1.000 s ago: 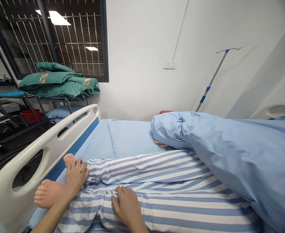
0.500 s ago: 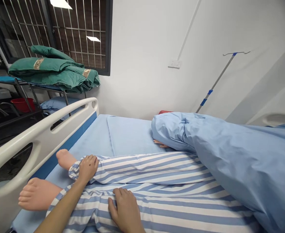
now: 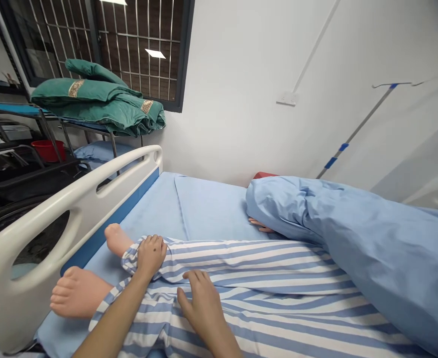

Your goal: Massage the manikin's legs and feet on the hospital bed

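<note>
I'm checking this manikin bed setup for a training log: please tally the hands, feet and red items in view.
Person's hands, left hand and right hand: 2
Manikin feet: 2
Manikin hand, beside the blue cover: 1
Red items, bucket and red object: 2
Total: 7

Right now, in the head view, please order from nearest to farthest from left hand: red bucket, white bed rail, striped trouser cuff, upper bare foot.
1. Striped trouser cuff: held in the left hand.
2. Upper bare foot: just beyond the cuff, leftward.
3. White bed rail: farther left.
4. Red bucket: beyond the rail, far left.
</note>
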Action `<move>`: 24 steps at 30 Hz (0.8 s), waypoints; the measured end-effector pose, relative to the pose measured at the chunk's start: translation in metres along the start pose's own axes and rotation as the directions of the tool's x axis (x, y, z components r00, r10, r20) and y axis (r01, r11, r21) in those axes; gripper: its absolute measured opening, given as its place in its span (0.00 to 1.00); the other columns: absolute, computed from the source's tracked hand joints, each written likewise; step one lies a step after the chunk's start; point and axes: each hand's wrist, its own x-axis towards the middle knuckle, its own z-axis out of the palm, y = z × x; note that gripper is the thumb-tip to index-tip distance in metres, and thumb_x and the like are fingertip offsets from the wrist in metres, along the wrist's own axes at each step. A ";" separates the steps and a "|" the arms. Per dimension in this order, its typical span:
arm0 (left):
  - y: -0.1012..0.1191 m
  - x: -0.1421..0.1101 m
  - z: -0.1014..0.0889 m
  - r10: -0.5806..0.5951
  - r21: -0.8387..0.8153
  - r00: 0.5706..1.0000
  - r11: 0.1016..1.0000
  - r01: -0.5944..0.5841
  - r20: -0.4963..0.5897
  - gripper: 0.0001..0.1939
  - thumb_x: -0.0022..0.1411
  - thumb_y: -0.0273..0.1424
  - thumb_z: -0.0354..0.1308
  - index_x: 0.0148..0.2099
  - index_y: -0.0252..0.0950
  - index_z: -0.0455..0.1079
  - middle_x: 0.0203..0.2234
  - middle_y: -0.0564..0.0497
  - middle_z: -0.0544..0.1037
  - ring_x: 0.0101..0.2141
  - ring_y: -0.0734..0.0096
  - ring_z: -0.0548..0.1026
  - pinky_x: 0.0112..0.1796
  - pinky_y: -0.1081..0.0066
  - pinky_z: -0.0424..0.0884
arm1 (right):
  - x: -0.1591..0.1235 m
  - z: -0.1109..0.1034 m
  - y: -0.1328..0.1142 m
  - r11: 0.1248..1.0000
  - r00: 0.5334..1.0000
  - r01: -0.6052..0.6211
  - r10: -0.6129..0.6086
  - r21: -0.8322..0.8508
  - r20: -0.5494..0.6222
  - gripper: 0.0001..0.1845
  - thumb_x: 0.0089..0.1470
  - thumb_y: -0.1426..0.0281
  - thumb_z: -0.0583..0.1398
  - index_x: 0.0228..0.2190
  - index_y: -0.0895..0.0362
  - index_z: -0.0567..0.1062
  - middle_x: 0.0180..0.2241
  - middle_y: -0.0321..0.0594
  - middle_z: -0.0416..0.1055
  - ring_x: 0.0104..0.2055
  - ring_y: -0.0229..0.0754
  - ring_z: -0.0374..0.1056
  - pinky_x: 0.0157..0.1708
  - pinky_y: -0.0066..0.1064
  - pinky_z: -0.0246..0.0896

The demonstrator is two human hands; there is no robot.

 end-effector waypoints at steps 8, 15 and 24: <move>-0.001 0.000 -0.004 -0.044 -0.053 0.992 0.997 0.050 0.119 0.10 0.59 0.29 0.45 0.32 0.36 0.67 0.30 0.47 0.73 0.35 0.64 0.68 0.37 0.67 0.58 | 0.086 0.026 -0.041 0.978 0.992 0.045 -0.021 0.203 -0.122 0.07 0.49 0.70 0.52 0.21 0.56 0.62 0.24 0.34 0.62 0.27 0.36 0.58 0.27 0.26 0.50; 0.002 0.006 -0.010 -0.177 -0.091 0.964 0.976 0.198 0.199 0.10 0.57 0.26 0.46 0.37 0.35 0.69 0.30 0.46 0.74 0.34 0.66 0.69 0.35 0.68 0.59 | 0.134 0.063 -0.048 0.906 0.991 0.037 0.022 0.421 -0.136 0.17 0.50 0.66 0.51 0.15 0.56 0.52 0.15 0.27 0.49 0.19 0.32 0.48 0.21 0.26 0.40; -0.002 0.002 0.001 -0.050 -0.057 0.983 0.997 0.060 0.177 0.11 0.57 0.26 0.47 0.39 0.33 0.69 0.33 0.44 0.74 0.37 0.62 0.69 0.38 0.66 0.60 | 0.144 0.096 -0.009 0.893 0.990 0.038 0.027 0.448 -0.139 0.20 0.52 0.62 0.50 0.14 0.56 0.54 0.14 0.27 0.50 0.19 0.32 0.47 0.21 0.26 0.41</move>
